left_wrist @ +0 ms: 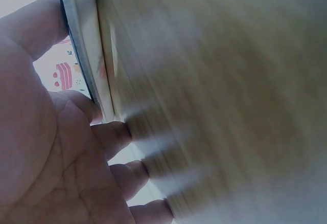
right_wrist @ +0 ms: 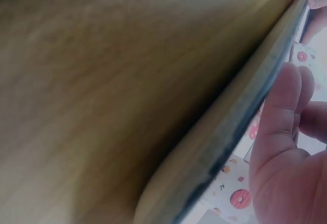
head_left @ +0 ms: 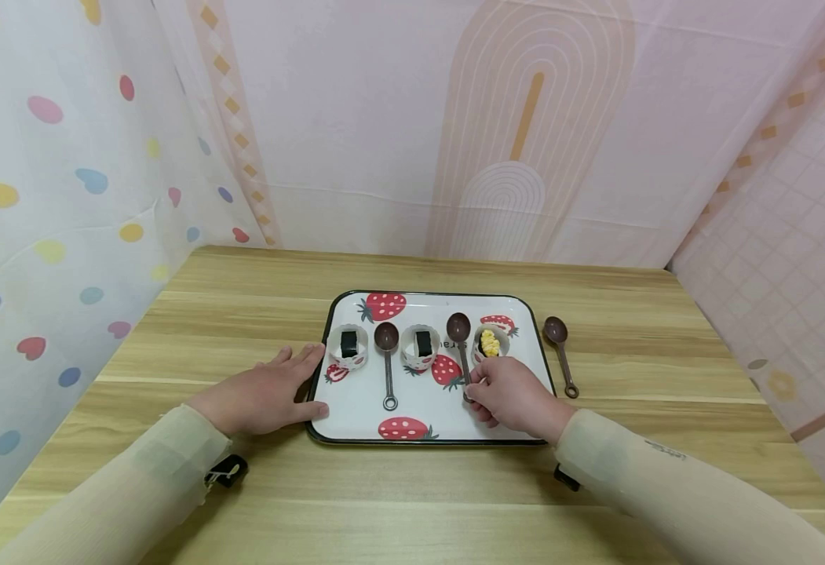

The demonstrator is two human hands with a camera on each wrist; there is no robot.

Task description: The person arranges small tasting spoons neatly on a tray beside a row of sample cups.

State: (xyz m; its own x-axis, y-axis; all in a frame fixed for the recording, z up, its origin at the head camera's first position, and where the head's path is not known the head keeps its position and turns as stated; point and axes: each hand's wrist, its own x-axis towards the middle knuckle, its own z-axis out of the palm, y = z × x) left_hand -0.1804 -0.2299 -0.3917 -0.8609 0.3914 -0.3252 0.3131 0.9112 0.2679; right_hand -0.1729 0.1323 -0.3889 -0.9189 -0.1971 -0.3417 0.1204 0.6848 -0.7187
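Observation:
A white strawberry-print tray (head_left: 355, 408) with a black rim lies on the table. My left hand (head_left: 271, 394) rests at its left edge, fingers extended and thumb over the rim. Near the tray's right side, my right hand (head_left: 514, 399) pinches the handle end of a brown measuring spoon (head_left: 458, 326), whose bowl points away from me. Another brown spoon (head_left: 387, 337) lies between two paper cups, the left cup (head_left: 357, 362) and the middle cup (head_left: 419, 362), each holding a black-wrapped sushi piece (head_left: 349, 344). The right cup (head_left: 500, 336) holds a yellow-topped piece (head_left: 489, 343), partly behind my right hand.
A third brown spoon (head_left: 556, 330) lies on the wooden table (head_left: 412, 502), just right of the tray. Patterned curtains (head_left: 355, 141) hang behind the table and along both sides.

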